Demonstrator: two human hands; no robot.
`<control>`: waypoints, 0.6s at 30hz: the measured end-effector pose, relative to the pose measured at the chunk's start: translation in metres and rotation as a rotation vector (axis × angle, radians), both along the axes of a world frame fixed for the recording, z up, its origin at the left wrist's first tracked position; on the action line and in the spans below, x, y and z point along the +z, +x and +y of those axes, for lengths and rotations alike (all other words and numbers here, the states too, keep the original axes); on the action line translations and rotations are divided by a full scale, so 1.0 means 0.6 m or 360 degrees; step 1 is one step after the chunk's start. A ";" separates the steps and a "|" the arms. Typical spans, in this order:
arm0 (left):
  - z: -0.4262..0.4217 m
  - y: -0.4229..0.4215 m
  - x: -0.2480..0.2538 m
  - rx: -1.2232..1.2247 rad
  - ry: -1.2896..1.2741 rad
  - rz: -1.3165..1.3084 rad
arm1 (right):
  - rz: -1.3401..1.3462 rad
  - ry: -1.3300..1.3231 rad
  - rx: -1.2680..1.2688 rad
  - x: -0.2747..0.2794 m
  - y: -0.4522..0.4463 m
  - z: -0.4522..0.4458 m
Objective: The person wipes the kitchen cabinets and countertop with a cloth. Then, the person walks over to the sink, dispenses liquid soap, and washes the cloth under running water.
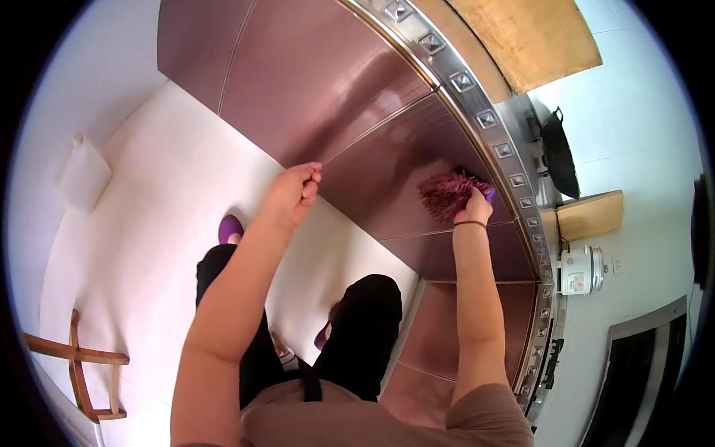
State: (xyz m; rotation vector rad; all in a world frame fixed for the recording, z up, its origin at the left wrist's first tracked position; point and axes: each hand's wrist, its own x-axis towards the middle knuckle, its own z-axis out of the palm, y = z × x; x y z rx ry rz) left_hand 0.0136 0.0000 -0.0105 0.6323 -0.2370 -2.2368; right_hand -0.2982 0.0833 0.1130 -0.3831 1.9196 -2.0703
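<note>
My right hand (476, 209) is wrapped round the purple handle of a duster (445, 195) with a shaggy, dusky-pink head. The duster's strands lie against a glossy mauve cabinet door (406, 167), just below the counter's metal edge. Out in front of the same row of doors, my left hand (293, 192) is curled into a loose fist, and nothing shows in it. It appears near the seam between two doors; whether it touches them I cannot tell.
Along the counter edge runs studded metal trim (486, 119). Above it are wooden boards (532, 37), a black wok (558, 153) and a white rice cooker (580, 270). On the pale floor stand a wooden stool frame (77, 352) and a white bin-like object (84, 175).
</note>
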 end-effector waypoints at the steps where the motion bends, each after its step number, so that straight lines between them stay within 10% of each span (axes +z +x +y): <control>1: 0.001 -0.009 -0.005 0.0002 0.0046 0.0006 | 0.0027 -0.0026 0.0012 0.011 0.020 -0.007; 4: 0.009 -0.007 -0.020 -0.0003 0.0115 -0.0049 | 0.1570 0.0218 -0.0177 0.010 0.057 -0.017; 8: 0.021 0.021 -0.046 0.0013 0.0162 -0.0168 | 0.2316 0.0410 -0.0274 -0.016 0.042 -0.025; 18: 0.047 0.200 0.020 0.0125 -0.0041 -0.0775 | 0.2631 0.0618 0.0024 0.010 0.131 -0.116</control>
